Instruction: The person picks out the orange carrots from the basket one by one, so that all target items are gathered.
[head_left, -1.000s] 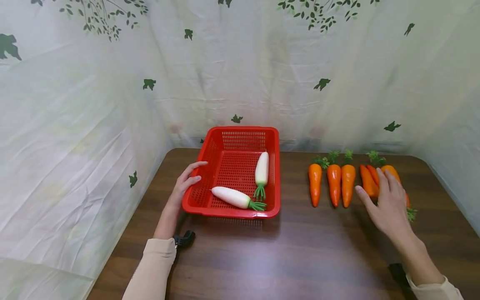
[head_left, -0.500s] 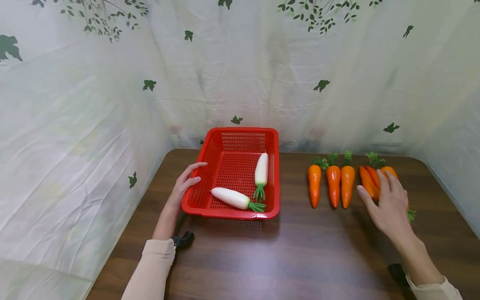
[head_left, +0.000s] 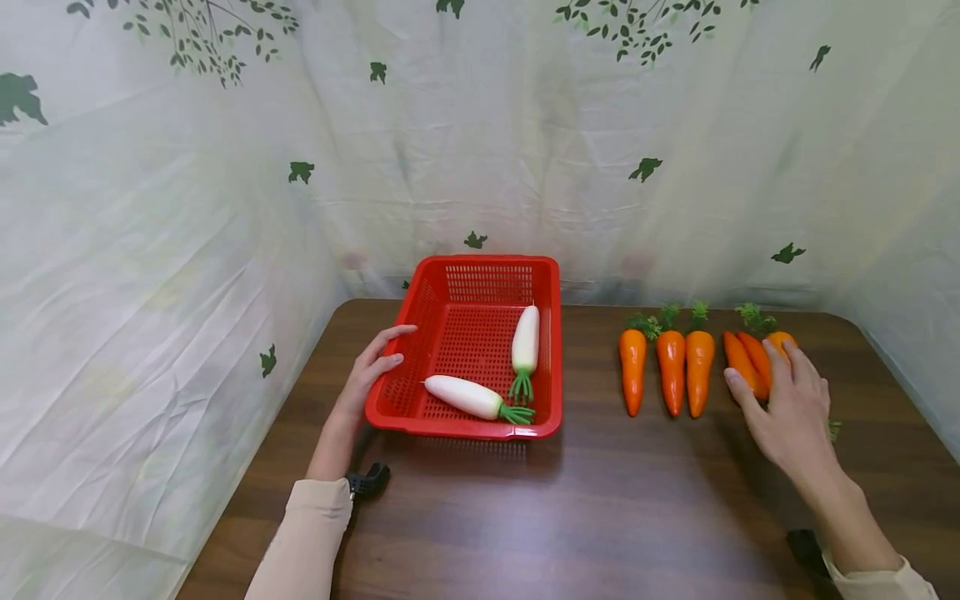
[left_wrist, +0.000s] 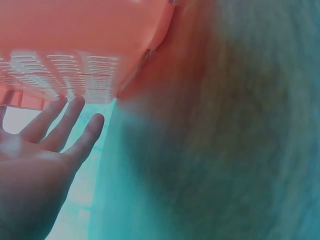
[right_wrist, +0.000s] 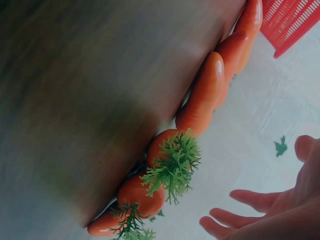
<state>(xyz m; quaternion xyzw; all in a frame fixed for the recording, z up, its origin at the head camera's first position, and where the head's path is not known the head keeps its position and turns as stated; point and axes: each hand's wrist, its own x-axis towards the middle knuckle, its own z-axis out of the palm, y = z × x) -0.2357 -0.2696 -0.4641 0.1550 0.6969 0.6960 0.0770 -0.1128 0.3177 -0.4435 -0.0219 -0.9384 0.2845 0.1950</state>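
Observation:
On the table stands a red plastic basket (head_left: 465,429) holding two white radishes (head_left: 463,396) with green tops. At its left rim is my left hand (head_left: 367,375); thumb and a finger reach over the rim, while other fingers show against the outer wall in the left wrist view. My right hand (head_left: 791,408) hovers over the right-hand group of orange carrots (head_left: 738,362), its fingers relaxed and apart from them in the right wrist view (right_wrist: 275,210). Part of that group is hidden beneath the hand.
Between basket and right hand, three more carrots (head_left: 699,375) lie side by side, leafy tops toward the back. The brown wooden table (head_left: 525,517) ends at a pale leaf-printed curtain (head_left: 480,150) behind and at both sides.
My right hand has shifted slightly to the right above the carrots. The left hand and the basket have kept their places.

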